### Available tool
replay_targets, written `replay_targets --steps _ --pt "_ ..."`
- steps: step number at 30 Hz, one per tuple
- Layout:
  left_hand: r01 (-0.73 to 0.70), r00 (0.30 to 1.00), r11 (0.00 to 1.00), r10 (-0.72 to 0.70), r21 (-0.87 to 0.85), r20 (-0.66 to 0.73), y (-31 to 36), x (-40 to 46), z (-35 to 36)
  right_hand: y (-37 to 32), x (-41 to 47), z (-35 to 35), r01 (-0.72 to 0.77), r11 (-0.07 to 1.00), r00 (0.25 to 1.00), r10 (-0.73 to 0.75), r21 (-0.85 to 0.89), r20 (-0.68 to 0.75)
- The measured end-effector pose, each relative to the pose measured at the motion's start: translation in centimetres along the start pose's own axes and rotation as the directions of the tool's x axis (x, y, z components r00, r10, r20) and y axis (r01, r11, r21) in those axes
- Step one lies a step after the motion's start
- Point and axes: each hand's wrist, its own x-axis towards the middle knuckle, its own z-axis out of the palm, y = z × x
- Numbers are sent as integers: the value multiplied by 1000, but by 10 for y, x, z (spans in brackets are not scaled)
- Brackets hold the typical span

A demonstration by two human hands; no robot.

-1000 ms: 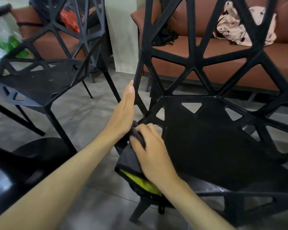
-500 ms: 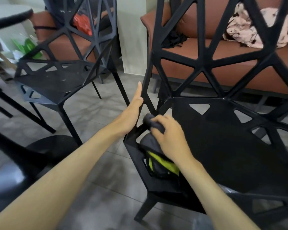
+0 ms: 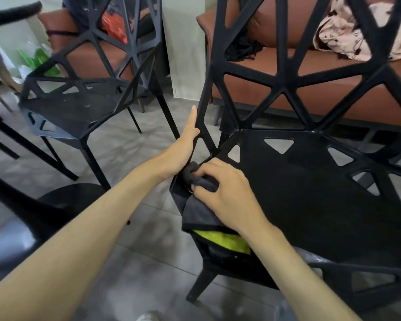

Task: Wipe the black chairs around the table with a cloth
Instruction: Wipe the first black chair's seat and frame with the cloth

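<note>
at the near black chair's [image 3: 310,193] left edge, right hand [image 3: 227,195] grips the cloth [image 3: 199,214]; left hand [image 3: 183,149] rests flat against its frame.

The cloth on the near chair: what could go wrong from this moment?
1. The grey-and-yellow cloth hangs over the seat's left edge of the near black chair; it might slip from the right hand or catch on that corner.
2. The left hand lies with straight fingers along a backrest strut, without gripping it, so the chair may shift under hard wiping.
</note>
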Motion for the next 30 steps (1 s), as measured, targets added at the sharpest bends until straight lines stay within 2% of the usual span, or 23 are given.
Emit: replay_targets --steps 4,9,12,15,17,19,23,27,30 --pt "8 1000 999 -7 46 -19 4 -4 2 -28 -34 18 28 998 1000 -27 63 -15" --pt "45 999 987 -43 156 -21 9 -6 2 -28 -68 13 27 986 1000 -24 -168 17" --pt "53 999 988 -51 148 -13 10 -8 2 -26 -96 9 -18 968 1000 18 -252 -5" --pt "46 999 995 -45 85 -18 10 -11 2 -34 -85 23 -50 969 995 29 -241 -92" --pt "32 999 997 -31 69 -17 9 -9 1 -48 -63 36 -46 977 994 24 -209 -106" --pt "31 1000 995 -30 97 -8 8 -6 -1 -56 -51 45 -36 968 995 11 -249 -101" --pt "43 998 992 -47 118 33 2 0 -7 -45 -77 36 -5 947 998 -14 -322 -55" --pt "53 998 990 -55 134 13 2 2 -7 -19 -125 19 26 906 991 -78 -422 -106" --pt "39 999 990 -41 133 9 3 2 -2 -14 -123 14 4 915 988 -65 -403 -138"
